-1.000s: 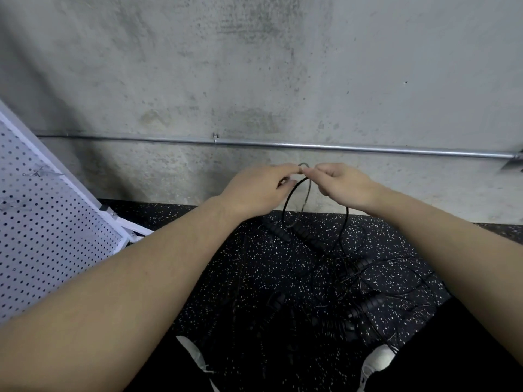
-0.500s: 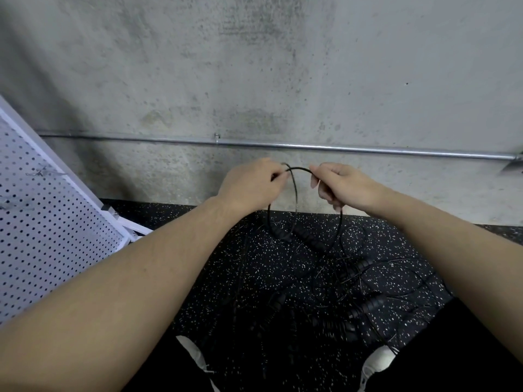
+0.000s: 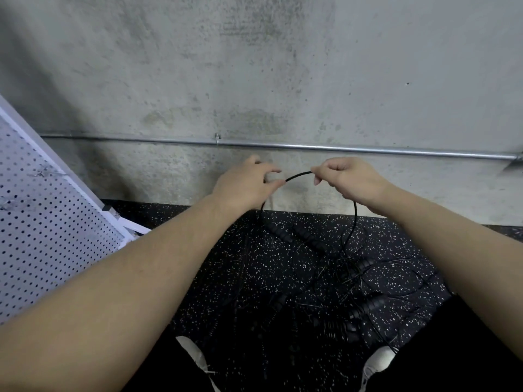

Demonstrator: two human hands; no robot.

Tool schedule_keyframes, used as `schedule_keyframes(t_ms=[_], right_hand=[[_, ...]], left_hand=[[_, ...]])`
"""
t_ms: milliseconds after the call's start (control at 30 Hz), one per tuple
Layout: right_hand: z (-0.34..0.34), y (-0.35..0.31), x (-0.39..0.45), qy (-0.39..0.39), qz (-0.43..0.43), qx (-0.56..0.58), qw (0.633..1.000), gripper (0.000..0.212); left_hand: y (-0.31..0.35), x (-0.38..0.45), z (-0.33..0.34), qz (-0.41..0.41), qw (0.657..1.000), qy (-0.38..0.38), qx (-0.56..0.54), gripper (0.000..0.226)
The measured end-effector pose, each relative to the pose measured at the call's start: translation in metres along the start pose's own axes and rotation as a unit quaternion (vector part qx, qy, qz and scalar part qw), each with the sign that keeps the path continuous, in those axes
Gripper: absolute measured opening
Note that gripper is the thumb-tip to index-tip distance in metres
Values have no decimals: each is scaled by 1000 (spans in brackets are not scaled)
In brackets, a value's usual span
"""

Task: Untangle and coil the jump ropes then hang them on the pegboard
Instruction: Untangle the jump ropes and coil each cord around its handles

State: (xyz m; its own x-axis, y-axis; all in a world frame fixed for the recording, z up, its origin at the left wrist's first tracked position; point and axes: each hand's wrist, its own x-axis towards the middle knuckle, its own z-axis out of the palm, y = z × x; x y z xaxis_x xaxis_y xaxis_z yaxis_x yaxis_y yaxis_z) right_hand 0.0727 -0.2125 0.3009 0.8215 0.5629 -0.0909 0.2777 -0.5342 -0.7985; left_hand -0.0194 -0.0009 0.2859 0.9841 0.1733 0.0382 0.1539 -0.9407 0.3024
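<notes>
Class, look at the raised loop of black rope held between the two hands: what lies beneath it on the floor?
Beneath the rope loop lies a tangle of ropes and handles on the speckled floor. How many ropes cannot be told; the forearms cover part of the floor.

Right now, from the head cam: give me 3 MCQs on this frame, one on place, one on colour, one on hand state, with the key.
1. Where is the pegboard?
A. at the left, leaning
B. flat on the floor at the right
C. overhead

2. What colour is the jump rope cord held between the hands?
A. red
B. black
C. white

3. How does the right hand stand?
A. flat on the floor
B. open in the air
C. pinching the cord

Key: 1 A, its white perforated panel slants along the left edge. 2 B, the arc between the left hand and the right hand is black. 3 C, its curled fingers close on the cord's end of the arc.
</notes>
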Motion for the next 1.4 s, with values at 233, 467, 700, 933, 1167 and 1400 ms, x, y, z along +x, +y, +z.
schedule_keyframes(t_ms=[233, 467, 700, 933, 1167, 1400], right_hand=[[13, -13, -4, -14, -26, 15, 999, 29], [6, 13, -2, -164, 45, 51, 984, 36], [-3, 16, -3, -122, 22, 63, 990, 30], [1, 7, -2, -122, -12, 23, 992, 28], [2, 3, -6, -103, -35, 4, 994, 27], [-3, 6, -12, -140, -22, 19, 990, 24]], left_hand=[[18, 4, 5, 90, 995, 14, -48, 22], [-10, 4, -12, -76, 992, 51, -85, 31], [-19, -7, -13, -122, 988, -60, -71, 23], [-4, -3, -11, -23, 999, -24, -42, 48], [25, -6, -12, 131, 986, -96, -30, 30], [35, -6, -7, 126, 987, -89, -36, 35]])
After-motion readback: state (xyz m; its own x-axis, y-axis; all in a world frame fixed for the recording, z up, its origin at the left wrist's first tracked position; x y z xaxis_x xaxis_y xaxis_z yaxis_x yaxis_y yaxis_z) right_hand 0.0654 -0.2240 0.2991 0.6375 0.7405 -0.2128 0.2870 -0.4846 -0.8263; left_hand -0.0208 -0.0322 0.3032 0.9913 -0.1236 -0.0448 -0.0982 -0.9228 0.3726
